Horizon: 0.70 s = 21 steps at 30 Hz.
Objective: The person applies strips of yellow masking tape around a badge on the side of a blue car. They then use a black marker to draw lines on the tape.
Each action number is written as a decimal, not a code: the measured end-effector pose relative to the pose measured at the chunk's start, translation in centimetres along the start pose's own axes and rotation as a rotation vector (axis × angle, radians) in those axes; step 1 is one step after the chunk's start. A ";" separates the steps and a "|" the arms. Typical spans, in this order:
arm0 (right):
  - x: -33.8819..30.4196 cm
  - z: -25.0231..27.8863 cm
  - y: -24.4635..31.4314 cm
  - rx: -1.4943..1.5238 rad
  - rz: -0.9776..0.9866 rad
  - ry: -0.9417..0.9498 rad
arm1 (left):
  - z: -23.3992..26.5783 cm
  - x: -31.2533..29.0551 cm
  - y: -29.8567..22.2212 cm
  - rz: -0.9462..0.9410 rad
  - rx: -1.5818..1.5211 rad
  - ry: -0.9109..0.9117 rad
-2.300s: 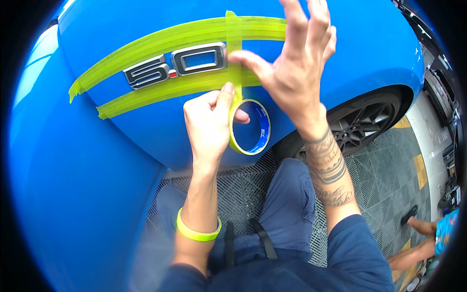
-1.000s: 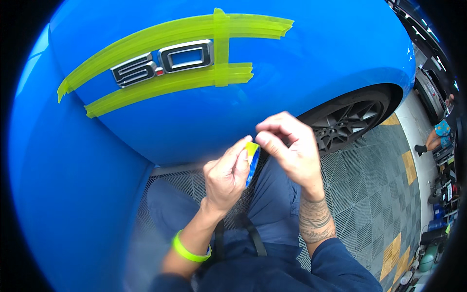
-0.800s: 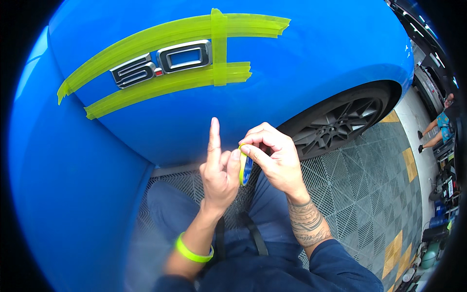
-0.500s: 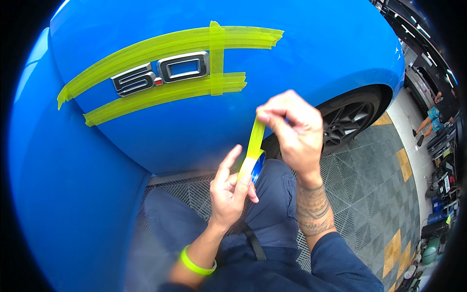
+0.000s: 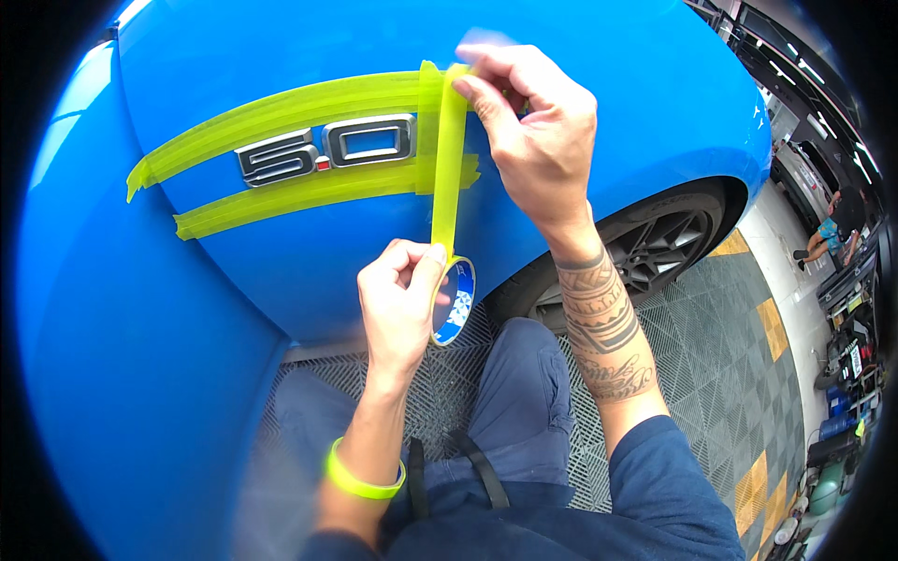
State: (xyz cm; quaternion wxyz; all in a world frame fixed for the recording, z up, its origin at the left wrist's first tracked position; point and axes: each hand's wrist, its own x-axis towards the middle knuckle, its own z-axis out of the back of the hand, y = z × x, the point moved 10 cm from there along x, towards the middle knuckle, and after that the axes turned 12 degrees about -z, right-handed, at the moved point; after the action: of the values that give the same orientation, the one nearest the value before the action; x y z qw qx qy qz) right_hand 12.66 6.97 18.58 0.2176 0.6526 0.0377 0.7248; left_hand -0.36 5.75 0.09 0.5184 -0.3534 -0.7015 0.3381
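Note:
A chrome badge (image 5: 327, 150) sits on the blue car fender (image 5: 281, 56), framed by strips of yellow-green masking tape (image 5: 281, 107) above, below and at its right end. My left hand (image 5: 398, 304) grips a roll of yellow-green tape (image 5: 454, 301) just below the fender. A fresh strip (image 5: 447, 178) runs up from the roll to my right hand (image 5: 533, 131). My right thumb and fingers pinch the strip's free end against the panel, right of the badge.
The front wheel and dark tyre (image 5: 659, 248) are to the right. Grey grid floor tiles (image 5: 711, 355) with yellow ones lie under my knees. Another person (image 5: 823, 229) sits far right beside shelves of gear.
My right hand has pulled the tape end up from the roll to the fender beside the badge. My left hand has risen slightly with the roll.

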 end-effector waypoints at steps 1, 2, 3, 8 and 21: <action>0.1 -0.1 -0.6 0.067 -0.081 -0.001 | 0.2 0.2 0.3 -0.015 0.030 0.015; 0.1 -0.1 -1.2 0.135 -0.162 -0.002 | 0.3 0.3 0.4 -0.030 0.060 0.031; 0.3 -0.4 -1.7 0.110 -0.226 0.056 | 0.1 0.4 0.1 -0.047 0.043 0.015; 0.6 -0.3 -0.6 0.057 -0.225 -0.018 | 0.3 0.7 0.2 -0.085 0.092 -0.002; 1.4 -1.2 0.7 -0.247 -0.072 0.027 | 0.7 0.3 -0.4 -0.122 0.123 -0.045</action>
State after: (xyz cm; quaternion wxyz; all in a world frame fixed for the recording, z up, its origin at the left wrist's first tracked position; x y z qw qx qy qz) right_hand 11.27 7.14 19.96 0.3215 0.6092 -0.0255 0.7245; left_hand -1.12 5.78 0.40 0.5428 -0.2697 -0.7111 0.3562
